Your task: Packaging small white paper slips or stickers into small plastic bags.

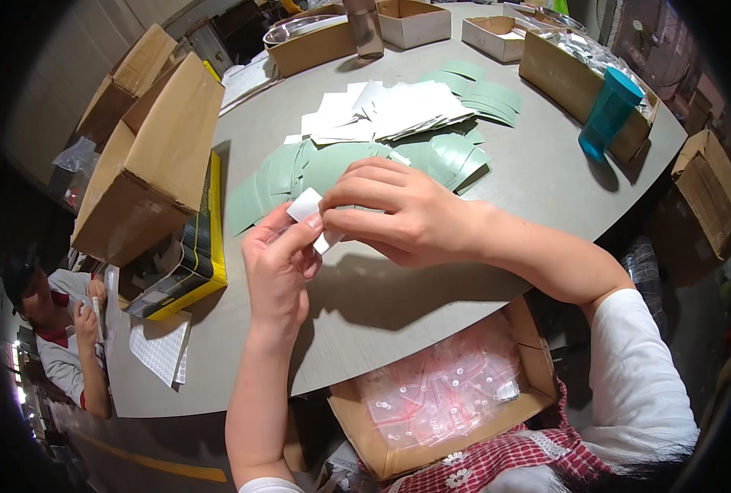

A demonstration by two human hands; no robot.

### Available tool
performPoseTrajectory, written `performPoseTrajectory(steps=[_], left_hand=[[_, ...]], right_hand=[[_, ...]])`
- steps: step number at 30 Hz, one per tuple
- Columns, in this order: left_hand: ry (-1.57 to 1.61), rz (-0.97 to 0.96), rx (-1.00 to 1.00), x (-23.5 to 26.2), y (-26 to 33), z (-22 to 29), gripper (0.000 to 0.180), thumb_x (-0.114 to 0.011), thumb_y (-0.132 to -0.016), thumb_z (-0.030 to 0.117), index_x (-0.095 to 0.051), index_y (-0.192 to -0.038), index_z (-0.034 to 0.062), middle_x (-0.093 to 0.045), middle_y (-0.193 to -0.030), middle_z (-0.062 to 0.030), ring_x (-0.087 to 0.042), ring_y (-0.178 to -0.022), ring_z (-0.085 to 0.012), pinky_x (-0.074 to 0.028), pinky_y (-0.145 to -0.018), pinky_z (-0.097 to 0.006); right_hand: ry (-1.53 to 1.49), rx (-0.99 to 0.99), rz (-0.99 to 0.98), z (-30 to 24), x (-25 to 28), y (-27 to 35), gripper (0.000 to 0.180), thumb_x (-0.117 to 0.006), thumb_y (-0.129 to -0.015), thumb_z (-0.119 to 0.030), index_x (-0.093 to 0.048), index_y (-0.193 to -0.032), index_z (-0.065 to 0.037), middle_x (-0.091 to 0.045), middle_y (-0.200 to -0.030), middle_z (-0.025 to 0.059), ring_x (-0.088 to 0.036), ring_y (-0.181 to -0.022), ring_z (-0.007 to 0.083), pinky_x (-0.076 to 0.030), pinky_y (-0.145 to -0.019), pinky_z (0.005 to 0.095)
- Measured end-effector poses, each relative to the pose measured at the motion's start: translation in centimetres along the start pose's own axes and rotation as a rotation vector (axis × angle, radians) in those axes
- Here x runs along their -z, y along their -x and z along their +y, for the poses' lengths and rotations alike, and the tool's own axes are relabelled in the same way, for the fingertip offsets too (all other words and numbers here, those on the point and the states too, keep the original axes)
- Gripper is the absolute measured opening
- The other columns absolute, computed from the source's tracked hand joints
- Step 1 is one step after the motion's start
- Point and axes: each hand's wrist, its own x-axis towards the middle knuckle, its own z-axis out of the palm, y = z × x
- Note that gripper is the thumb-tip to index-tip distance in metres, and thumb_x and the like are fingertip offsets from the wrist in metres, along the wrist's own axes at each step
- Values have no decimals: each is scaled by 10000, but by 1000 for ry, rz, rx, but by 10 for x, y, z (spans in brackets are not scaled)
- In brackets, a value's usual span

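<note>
Work on the white piece [305,204] looks unfinished. It is nearer the person than the white stack [398,115], above the table [218,361], pinched between thumb and fingers of the left hand [275,259]. The right hand [406,209] curls against it, tips hidden, so whether those fingers grip too I cannot tell. Plenty seems left: the stack is thick, and green sheets [337,164] fan around it. Nearer the person than the stack, past the table edge, a box [532,345] holds many clear pouches [439,386]; whether they are finished or supplies does not show.

For moving, tabletop shows to the right of the stack, as far as the teal cup [608,111] and long carton [558,86]. Left of the stack, the big carton [156,156] and yellow-black box [220,222] probably limit reach. Toward the person from the stack, the curved edge ends the surface below the hands.
</note>
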Motion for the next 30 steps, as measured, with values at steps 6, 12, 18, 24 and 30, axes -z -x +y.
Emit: performPoseTrajectory(steps=[6,12,18,24,30], left_hand=[[52,-18,52,-2,1,-2,200,-665,-906,154,-688,-1035,3,-647,-790,8,-468,-555,-20,-318,-472,-188],[20,-60,-27,-6,5,-7,192,-589,-974,161,-686,-1021,2,-674,-816,-23,-471,-568,-25,-330,-477,-188],[-71,-56,-179,-13,8,-13,238,-534,-1031,194,-664,-1095,4,-687,-857,-60,-498,-624,-26,-374,-500,-175],[-176,-89,-249,-12,8,-17,270,-527,-1051,211,-661,-1153,-1,-710,-909,-90,-544,-664,-57,-430,-558,-195],[-169,-120,-179,-13,5,-17,289,-546,-1042,189,-652,-1205,-25,-716,-928,-97,-589,-725,-74,-475,-608,-215]], right_hand=[[2,37,33,-2,5,1,219,-786,-802,-87,-700,-995,-29,-655,-913,72,-625,-841,265,-537,-768,371],[-150,-137,26,-8,12,-2,208,-767,-836,-54,-717,-1033,-10,-642,-869,85,-634,-755,227,-524,-706,339],[-616,-554,131,-10,7,-7,142,-678,-938,-67,-744,-997,43,-689,-889,114,-705,-734,141,-561,-659,266],[-689,-706,90,-8,16,-10,169,-683,-927,-41,-733,-1058,51,-729,-958,112,-703,-859,141,-566,-747,267],[-810,-865,97,-1,19,-4,143,-682,-899,-3,-710,-1034,37,-703,-853,52,-630,-791,77,-530,-733,254]])
